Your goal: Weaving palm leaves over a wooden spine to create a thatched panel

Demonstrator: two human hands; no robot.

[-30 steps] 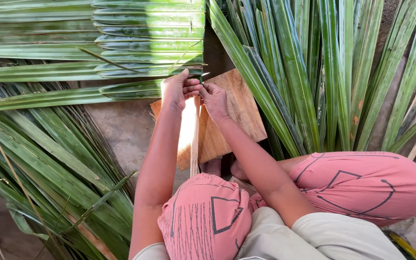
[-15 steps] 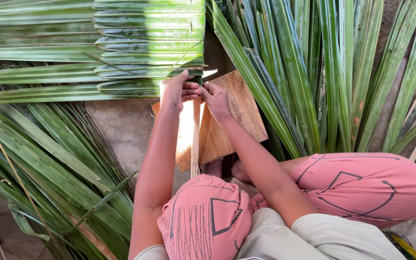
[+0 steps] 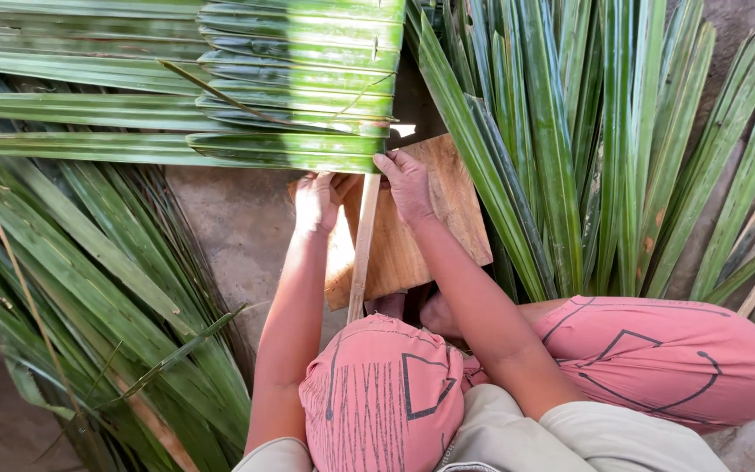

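Several folded leaves already sit in the palm-leaf panel (image 3: 299, 83) as the left hand (image 3: 318, 199) and right hand (image 3: 405, 182) pinch its lowest leaf against the stick (image 3: 363, 249), loose fronds (image 3: 561, 157) unused.

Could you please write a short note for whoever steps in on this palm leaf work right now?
Left hand: fingers curled at the lower edge of the folded leaf panel, beside the thin stick; whether the grip closes on anything cannot be told.
Right hand: fingertips pressing the panel's lower right corner, over the wooden board.
The stick runs from the panel edge down across the board towards the knees.
Done: a stack of overlapping folded leaves sits in the panel.
Left: loose palm leaves lie fanned out to the right, more at lower left, none joined yet.
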